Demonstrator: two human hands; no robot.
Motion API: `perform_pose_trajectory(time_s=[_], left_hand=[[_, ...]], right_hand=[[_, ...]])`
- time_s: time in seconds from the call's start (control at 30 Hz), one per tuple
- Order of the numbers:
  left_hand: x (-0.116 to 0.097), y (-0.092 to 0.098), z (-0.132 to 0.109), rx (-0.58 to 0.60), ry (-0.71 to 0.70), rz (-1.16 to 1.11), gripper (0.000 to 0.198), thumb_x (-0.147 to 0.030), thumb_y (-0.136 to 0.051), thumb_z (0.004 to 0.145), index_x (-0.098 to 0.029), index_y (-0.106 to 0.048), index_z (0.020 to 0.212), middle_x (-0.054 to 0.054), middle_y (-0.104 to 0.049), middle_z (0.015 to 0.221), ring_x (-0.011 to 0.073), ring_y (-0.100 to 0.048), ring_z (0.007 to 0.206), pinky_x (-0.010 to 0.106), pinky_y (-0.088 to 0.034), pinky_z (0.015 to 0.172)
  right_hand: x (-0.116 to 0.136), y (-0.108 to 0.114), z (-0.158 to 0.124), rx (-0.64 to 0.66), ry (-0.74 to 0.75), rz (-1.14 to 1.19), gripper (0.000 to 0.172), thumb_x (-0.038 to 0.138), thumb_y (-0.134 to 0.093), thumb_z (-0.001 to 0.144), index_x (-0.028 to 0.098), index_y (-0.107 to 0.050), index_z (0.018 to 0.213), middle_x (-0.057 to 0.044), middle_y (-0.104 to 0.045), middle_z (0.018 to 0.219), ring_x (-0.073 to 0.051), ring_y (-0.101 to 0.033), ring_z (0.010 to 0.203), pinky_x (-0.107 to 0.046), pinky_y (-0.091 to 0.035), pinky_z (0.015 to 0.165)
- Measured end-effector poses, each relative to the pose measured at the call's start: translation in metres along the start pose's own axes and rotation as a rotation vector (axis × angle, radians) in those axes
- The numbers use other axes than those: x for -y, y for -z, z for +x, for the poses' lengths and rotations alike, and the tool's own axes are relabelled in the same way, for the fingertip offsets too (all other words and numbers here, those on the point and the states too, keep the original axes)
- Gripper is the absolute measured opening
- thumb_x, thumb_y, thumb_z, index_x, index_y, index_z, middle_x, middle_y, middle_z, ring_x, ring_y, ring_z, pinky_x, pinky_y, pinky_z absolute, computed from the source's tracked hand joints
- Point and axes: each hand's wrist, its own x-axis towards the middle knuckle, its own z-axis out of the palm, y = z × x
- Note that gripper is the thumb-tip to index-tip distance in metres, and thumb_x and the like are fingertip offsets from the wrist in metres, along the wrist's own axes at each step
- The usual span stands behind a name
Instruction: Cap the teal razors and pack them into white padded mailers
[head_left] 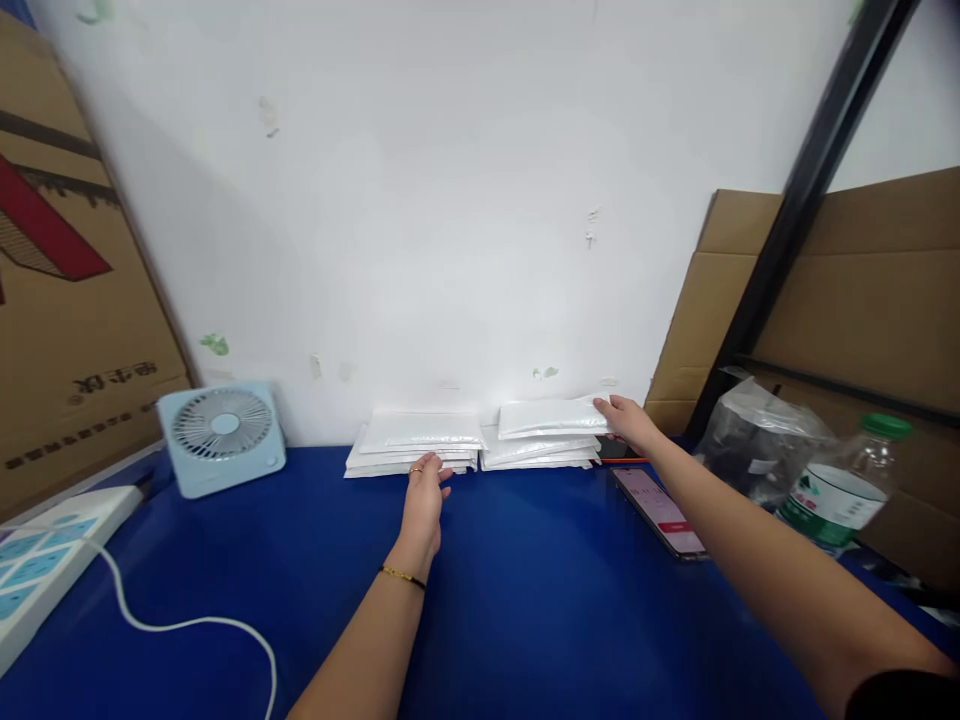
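Two stacks of flat white packets lie side by side against the wall. My right hand (628, 420) pinches the right end of the top packet (551, 416), which sits slightly raised and tilted over the right stack (536, 455). In front of the left stack (420, 440), at its near right side, is my left hand (426, 495). Its fingers are loosely bent and a little apart, with nothing seen in them. Whether they touch the packets I cannot tell. A gold ring and a bracelet show on the left hand and wrist.
On the blue tabletop (525, 600), a small light-blue fan (223, 437) stands left, near a power strip (52, 560) and white cable (187, 624). At right are a lit phone (664, 510), a clear plastic bag (757, 440) and a green-capped bottle (844, 490). Cardboard (82, 350) flanks the table.
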Motion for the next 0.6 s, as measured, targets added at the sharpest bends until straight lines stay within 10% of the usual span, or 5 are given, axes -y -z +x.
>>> perform_pose_trajectory(time_s=[0.23,0.4,0.47,0.6], left_hand=[[0.018,0.007,0.020,-0.037,0.099,-0.100,0.027,-0.038,-0.047,0.083,-0.020,-0.048,0.103,0.008,-0.052,0.112,0.0196,-0.057,0.100,0.031,-0.048,0.075],[0.019,0.007,0.021,-0.035,0.112,-0.124,0.029,-0.037,-0.048,0.083,-0.020,-0.047,0.105,0.008,-0.051,0.113,0.0195,-0.058,0.098,0.031,-0.049,0.074],[0.019,0.007,0.021,-0.029,0.113,-0.138,0.029,-0.038,-0.050,0.082,-0.020,-0.048,0.105,0.008,-0.051,0.113,0.0192,-0.058,0.097,0.030,-0.049,0.073],[0.017,0.008,0.020,-0.018,0.122,-0.179,0.029,-0.037,-0.049,0.082,-0.019,-0.047,0.105,0.009,-0.050,0.113,0.0170,-0.059,0.092,0.027,-0.049,0.070]], right_hand=[[0.006,-0.042,0.028,-0.011,0.027,-0.318,0.025,0.034,-0.049,0.081,0.012,-0.059,0.075,-0.013,-0.061,0.078,-0.024,-0.058,0.079,-0.033,-0.042,0.071],[0.019,-0.056,0.014,-0.180,0.097,-0.469,0.040,0.036,-0.048,0.081,0.007,-0.055,0.108,-0.023,-0.046,0.120,-0.037,-0.036,0.115,-0.049,-0.023,0.094],[0.034,-0.067,-0.001,-0.214,0.297,-0.508,0.043,0.038,-0.041,0.085,0.011,-0.049,0.118,-0.020,-0.044,0.125,-0.033,-0.034,0.118,-0.047,-0.021,0.096],[0.069,-0.107,-0.035,0.208,0.932,-0.561,0.049,0.034,-0.053,0.076,0.017,-0.047,0.121,-0.011,-0.050,0.123,-0.024,-0.040,0.114,-0.035,-0.027,0.095]])
